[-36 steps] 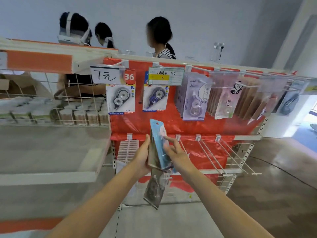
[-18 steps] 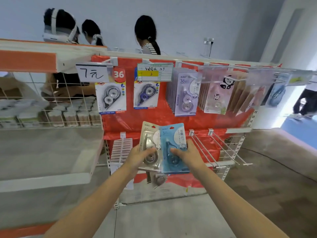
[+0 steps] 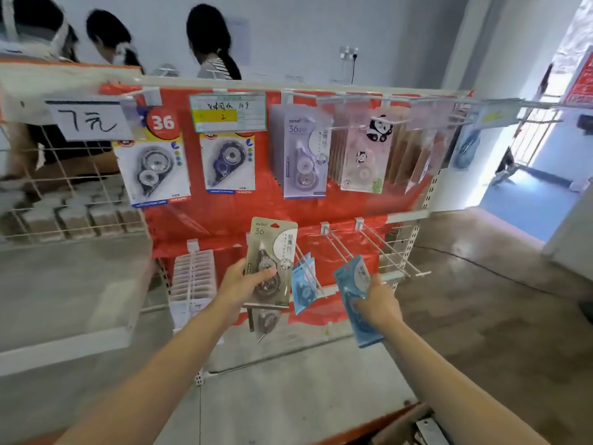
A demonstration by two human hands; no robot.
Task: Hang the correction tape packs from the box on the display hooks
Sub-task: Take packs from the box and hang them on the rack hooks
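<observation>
My left hand [image 3: 240, 285] grips a tan correction tape pack [image 3: 271, 252] upright in front of the lower row of hooks, with another grey pack [image 3: 268, 322] dangling below it. My right hand [image 3: 378, 305] grips a blue correction tape pack [image 3: 354, 285], tilted, to the right of a hook. A few blue packs [image 3: 303, 285] hang on a lower hook [image 3: 309, 268] between my hands. Two bare lower hooks [image 3: 385, 252] stick out to the right. The box [image 3: 414, 427] shows at the bottom edge.
The upper row of the red display board [image 3: 224, 210] carries hung packs: black [image 3: 152, 168], blue [image 3: 228, 162], purple [image 3: 301, 155], panda pink [image 3: 364, 155]. A wire basket [image 3: 64, 200] of small items stands at left. Three people stand behind the rack.
My hands have pulled apart: the blue pack went right and down with my right hand, the tan pack stayed upright in my left. The camera moved closer to the rack.
</observation>
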